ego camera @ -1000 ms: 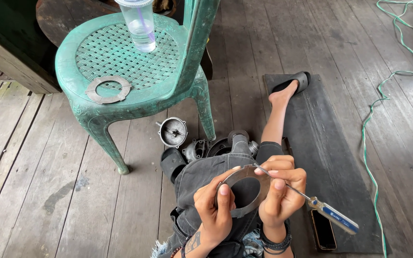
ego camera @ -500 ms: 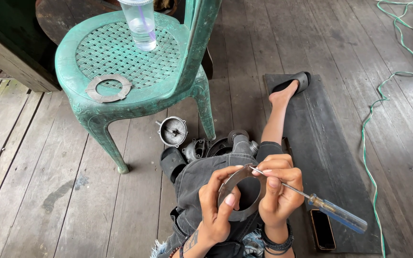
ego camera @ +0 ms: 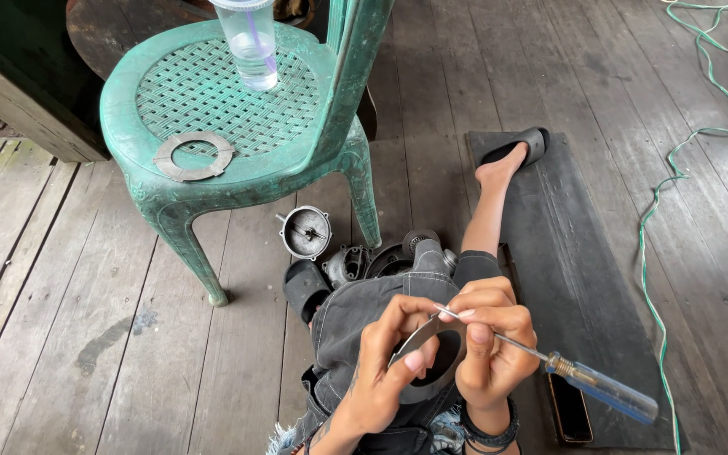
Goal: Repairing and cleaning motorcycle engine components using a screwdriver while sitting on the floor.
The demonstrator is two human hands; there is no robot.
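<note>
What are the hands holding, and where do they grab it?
The left hand pinches a flat grey metal ring by its rim. The right hand holds a blue-handled screwdriver by its thin metal shaft, near the tip.

My forearms are bare, no sleeves. A black beaded bracelet (ego camera: 486,436) rings the wrist below my right hand (ego camera: 490,354). Frayed grey denim shorts (ego camera: 364,329) lie under both hands; a black slide sandal (ego camera: 520,147) sits on the far foot.

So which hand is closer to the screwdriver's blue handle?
Right. The right hand pinches the shaft of the screwdriver just up from the handle; the left hand holds the metal ring farther away.
</note>
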